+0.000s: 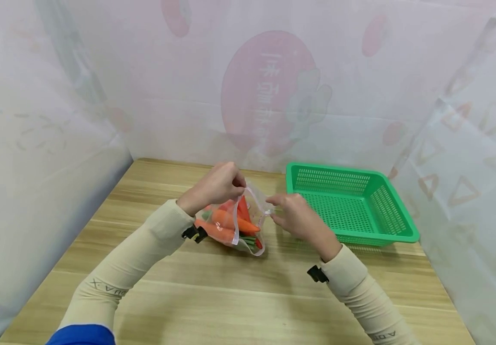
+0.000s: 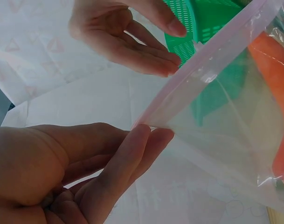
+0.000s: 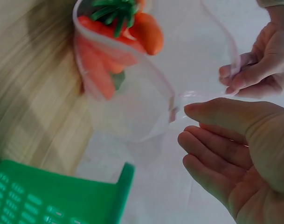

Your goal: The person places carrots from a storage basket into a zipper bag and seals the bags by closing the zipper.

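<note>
A clear zip bag [image 1: 248, 239] with several orange carrots [image 1: 226, 221] inside is held up just above the wooden table. My left hand [image 1: 230, 187] pinches the bag's pale zip rim [image 2: 202, 65] at one end, fingers [image 2: 142, 140] closed on its corner. My right hand [image 1: 280, 211] is at the rim's other end, fingers relaxed and thumb [image 3: 211, 109] spread apart from them, its tip touching the rim. The bag's mouth [image 3: 132, 79] gapes between the hands, showing the carrots [image 3: 97, 65] and their green tops [image 3: 114, 11].
An empty green slotted basket [image 1: 396, 225] stands on the table [image 1: 213, 297] just right of my right hand. White translucent sheets with pink prints [image 1: 269, 91] wall the table in at the back and on both sides.
</note>
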